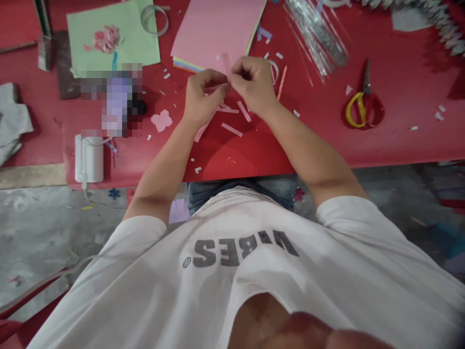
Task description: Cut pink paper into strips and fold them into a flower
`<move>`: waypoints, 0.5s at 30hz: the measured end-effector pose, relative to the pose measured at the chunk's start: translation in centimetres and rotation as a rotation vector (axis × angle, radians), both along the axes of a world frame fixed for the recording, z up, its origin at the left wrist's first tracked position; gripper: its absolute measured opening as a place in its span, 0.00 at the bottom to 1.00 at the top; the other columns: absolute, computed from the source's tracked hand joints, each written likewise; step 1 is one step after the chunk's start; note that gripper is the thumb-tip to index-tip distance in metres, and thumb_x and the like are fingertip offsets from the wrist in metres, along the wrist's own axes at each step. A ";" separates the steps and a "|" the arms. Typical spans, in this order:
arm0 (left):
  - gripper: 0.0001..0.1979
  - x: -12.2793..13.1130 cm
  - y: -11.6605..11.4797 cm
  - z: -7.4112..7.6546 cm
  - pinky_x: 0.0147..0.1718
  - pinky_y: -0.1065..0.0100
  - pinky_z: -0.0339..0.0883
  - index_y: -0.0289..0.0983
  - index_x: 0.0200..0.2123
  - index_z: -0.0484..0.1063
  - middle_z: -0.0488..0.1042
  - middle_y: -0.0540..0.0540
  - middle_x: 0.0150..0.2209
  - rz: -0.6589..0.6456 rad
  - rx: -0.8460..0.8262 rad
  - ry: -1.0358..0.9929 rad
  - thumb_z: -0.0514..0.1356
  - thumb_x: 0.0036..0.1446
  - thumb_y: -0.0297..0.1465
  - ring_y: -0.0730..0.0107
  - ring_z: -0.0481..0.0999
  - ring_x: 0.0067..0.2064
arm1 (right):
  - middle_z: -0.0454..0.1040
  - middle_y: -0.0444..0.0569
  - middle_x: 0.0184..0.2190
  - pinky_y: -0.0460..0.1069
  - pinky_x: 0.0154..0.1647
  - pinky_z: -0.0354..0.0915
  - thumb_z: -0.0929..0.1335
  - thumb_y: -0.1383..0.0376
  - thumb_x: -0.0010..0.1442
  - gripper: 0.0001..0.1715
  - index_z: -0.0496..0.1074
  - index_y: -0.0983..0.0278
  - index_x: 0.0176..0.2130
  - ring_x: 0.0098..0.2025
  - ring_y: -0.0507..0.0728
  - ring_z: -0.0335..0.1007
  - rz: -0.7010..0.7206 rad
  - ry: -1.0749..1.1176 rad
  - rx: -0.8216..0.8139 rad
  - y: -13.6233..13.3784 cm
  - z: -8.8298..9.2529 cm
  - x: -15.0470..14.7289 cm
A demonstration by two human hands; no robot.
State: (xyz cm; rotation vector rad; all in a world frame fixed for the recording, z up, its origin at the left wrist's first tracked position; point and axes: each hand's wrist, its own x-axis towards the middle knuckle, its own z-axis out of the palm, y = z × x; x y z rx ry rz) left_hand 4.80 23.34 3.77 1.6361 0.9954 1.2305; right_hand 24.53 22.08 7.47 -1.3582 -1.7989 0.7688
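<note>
Over the red table (399, 140), my left hand (202, 95) and my right hand (253, 85) meet fingertip to fingertip. Both are closed in a pinch on a small pink paper strip (226, 65) that sticks up between them. Loose pink strips (232, 129) lie on the table just under and in front of my hands. A stack of coloured paper sheets with a pink one on top (214, 29) lies right behind the hands.
Yellow-and-red scissors (363, 104) lie to the right. A green sheet (112, 34) with pink scraps, a tape ring (155, 19) and a pink flower cut-out (162, 119) are to the left. A white power bank (89, 158) sits by the near edge. Clear plastic sleeves (316, 34) lie far right.
</note>
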 end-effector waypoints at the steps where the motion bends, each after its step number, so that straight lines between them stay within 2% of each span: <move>1: 0.02 0.0 0.1 0.1 0.42 0.56 0.71 0.48 0.37 0.85 0.84 0.54 0.36 0.009 0.035 -0.020 0.71 0.60 0.35 0.65 0.78 0.38 | 0.81 0.39 0.35 0.56 0.45 0.66 0.69 0.60 0.64 0.10 0.70 0.52 0.30 0.41 0.57 0.72 0.015 0.023 0.009 -0.1 -0.1 0.0; 3: 0.04 -0.1 0.5 0.1 0.36 0.56 0.66 0.47 0.36 0.85 0.83 0.52 0.34 0.025 0.087 -0.036 0.69 0.59 0.32 0.65 0.76 0.34 | 0.80 0.38 0.34 0.57 0.45 0.64 0.70 0.60 0.64 0.09 0.72 0.51 0.30 0.40 0.57 0.71 0.061 0.049 0.025 -0.3 -0.1 0.1; 6: 0.06 -0.2 1.0 0.0 0.31 0.54 0.59 0.53 0.28 0.82 0.77 0.51 0.28 0.071 0.117 -0.009 0.73 0.55 0.34 0.63 0.69 0.28 | 0.80 0.38 0.36 0.56 0.46 0.65 0.70 0.60 0.65 0.07 0.73 0.50 0.32 0.40 0.57 0.72 0.123 0.026 0.047 -0.5 0.1 0.3; 10: 0.10 -0.4 1.1 0.1 0.32 0.52 0.59 0.55 0.23 0.77 0.74 0.51 0.24 0.111 0.103 0.061 0.71 0.53 0.35 0.62 0.64 0.26 | 0.82 0.38 0.39 0.55 0.48 0.66 0.69 0.59 0.68 0.09 0.73 0.49 0.33 0.42 0.57 0.73 0.146 -0.040 0.009 -0.8 0.7 0.5; 13: 0.12 -0.6 1.0 0.2 0.33 0.53 0.60 0.55 0.23 0.76 0.72 0.52 0.24 0.114 0.049 0.028 0.72 0.55 0.36 0.62 0.62 0.28 | 0.83 0.37 0.41 0.55 0.48 0.66 0.70 0.57 0.68 0.08 0.75 0.49 0.34 0.43 0.57 0.72 0.126 -0.043 -0.060 -0.7 1.2 0.6; 15: 0.13 -0.8 1.0 0.1 0.37 0.55 0.64 0.53 0.25 0.75 0.72 0.54 0.26 0.031 -0.108 -0.052 0.75 0.56 0.38 0.64 0.64 0.32 | 0.85 0.36 0.44 0.54 0.48 0.67 0.71 0.56 0.69 0.07 0.78 0.48 0.37 0.45 0.57 0.72 0.113 -0.055 -0.087 -0.6 1.5 0.6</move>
